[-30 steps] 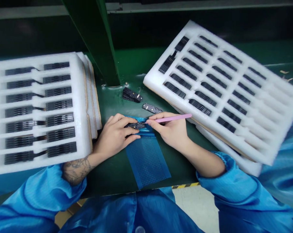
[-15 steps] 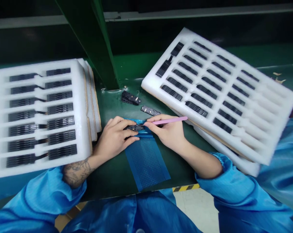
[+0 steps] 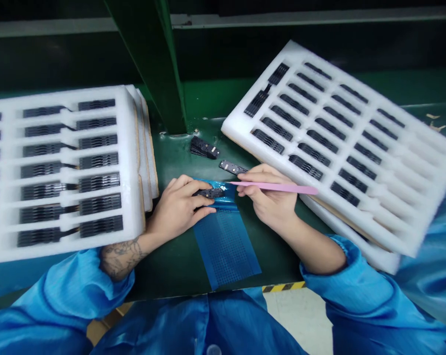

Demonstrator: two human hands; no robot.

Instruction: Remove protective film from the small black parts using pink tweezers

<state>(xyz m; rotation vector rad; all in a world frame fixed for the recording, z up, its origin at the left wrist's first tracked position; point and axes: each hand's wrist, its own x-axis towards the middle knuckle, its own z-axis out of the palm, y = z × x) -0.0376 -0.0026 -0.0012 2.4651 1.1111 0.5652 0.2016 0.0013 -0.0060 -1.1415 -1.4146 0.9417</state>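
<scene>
My left hand (image 3: 180, 212) pinches a small black electronic module (image 3: 209, 193) between thumb and fingers. The module rests on the crumpled end of a blue perforated film sheet (image 3: 225, 244). My right hand (image 3: 269, 195) holds pink tweezers (image 3: 278, 187) level, their tip close to the module's right end and apart from it. Just beyond that hand lies a flat black module (image 3: 233, 167), and a small stack of black modules (image 3: 204, 147) sits further back on the green bench mat (image 3: 173, 268).
Stacked white foam trays (image 3: 132, 162) with rows of black parts stand at the left. Another tilted foam tray (image 3: 411, 217) rests at the right. A green upright post (image 3: 152, 59) rises behind. Blue sleeves lie along the bench's front edge, with yellow-black tape (image 3: 284, 286) beyond.
My right hand has moved right, away from the module. The tweezers have swung nearly level and their tip no longer reaches the module. My left hand still holds the module.
</scene>
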